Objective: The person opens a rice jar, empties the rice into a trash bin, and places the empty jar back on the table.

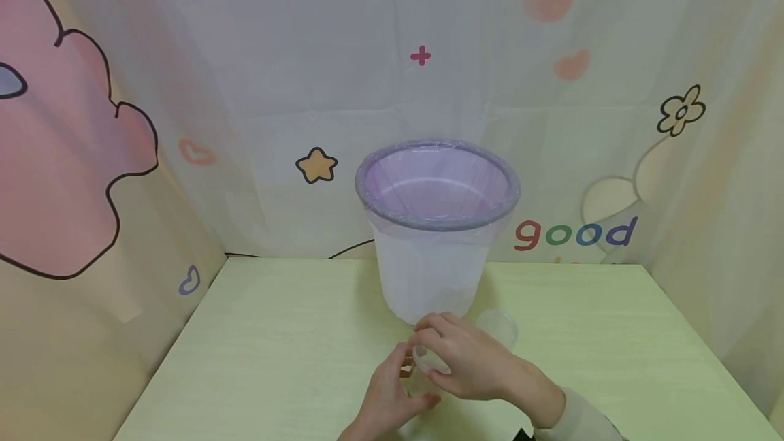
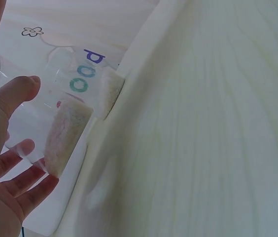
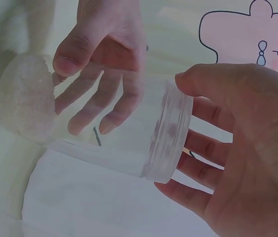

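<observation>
A clear plastic jar with a layer of whitish, grainy stuff at its bottom is between both hands. My left hand grips the jar's body from the left, thumb on one side and fingers round the other. From above and the right, my right hand holds the clear lid at its edge with thumb and fingertips. The lid sits on the jar's mouth in the right wrist view. Just right of the hands stands a second clear jar, with similar whitish stuff at its base.
Behind the hands a white bin with a purple rim and a clear liner stands on the pale green table. A printed cloth hangs behind the table and along its sides.
</observation>
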The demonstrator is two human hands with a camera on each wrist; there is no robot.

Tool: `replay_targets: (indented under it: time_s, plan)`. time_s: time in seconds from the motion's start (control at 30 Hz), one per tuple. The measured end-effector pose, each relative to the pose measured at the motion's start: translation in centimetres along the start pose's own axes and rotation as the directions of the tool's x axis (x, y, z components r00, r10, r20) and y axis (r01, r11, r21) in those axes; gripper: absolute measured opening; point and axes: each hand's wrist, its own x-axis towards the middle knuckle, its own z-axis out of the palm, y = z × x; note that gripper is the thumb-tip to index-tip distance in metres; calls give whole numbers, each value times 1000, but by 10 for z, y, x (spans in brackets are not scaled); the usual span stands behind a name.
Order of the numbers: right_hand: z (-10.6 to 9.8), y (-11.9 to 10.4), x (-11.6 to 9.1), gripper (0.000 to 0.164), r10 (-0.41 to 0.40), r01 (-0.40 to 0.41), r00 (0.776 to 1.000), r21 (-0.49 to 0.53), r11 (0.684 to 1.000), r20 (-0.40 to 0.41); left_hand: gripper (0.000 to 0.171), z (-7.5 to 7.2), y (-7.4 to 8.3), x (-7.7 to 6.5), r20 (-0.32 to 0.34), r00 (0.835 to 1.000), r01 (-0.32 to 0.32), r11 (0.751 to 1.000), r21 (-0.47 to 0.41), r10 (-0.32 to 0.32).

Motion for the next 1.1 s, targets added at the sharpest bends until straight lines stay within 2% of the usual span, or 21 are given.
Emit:
replay_targets:
  time_s: [0.23,0.4,0.57,0.73,0.87,1.1]
  plan:
    - [0,0,0,42,-11,11,1000,18,1000,3,68,-1,1,0,4,1000,8,1000,6,-8]
    - [1,0,1,38,-6,4,999,-40,999,-44,64,-1,1,0,4,1000,-3,1000,-13,3]
    - [3,-1,2,43,74,-82,994,-100,992,-74,63,0,0,1,16,1000,16,999,-34,-16]
    - [3,-2,0,48,136,-144,988,-112,983,-79,62,0,2,0,17,1000,23,999,-32,-23]
    - [2,-3,-1,45,148,-155,986,-98,983,-72,62,-1,3,-1,8,1000,7,1000,-21,-7]
    - [0,-3,-1,39,156,-156,988,-60,986,-3,65,-1,0,-1,-5,1000,-29,1000,8,29]
